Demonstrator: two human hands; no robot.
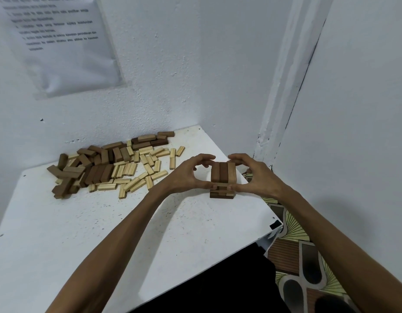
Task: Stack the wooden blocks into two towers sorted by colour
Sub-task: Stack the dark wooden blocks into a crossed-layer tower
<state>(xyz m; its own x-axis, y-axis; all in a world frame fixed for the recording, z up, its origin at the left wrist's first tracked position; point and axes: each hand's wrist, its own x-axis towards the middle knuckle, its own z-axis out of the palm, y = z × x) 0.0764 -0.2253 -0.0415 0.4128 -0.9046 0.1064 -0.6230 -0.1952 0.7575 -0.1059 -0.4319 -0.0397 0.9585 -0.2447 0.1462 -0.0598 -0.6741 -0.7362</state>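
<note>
White laminate of the table (105, 222) fills the lower left of the frame, and above it, left of centre against the wall, lies the loose pile of dark and pale wooden blocks (109, 166). Right of centre, near the table's right edge, stands the short dark-brown tower (223, 175), with the left hand (184, 175) and right hand (256, 175) curled round its sides, thumbs pressed to its front. The blocks look light, stiff and smooth, merely resting on one another, so a gentle squeeze on opposite flat faces seems safest.

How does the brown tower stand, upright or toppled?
Upright: brown tower stands in level layers on the white table, left hand and right hand holding its sides.
</note>
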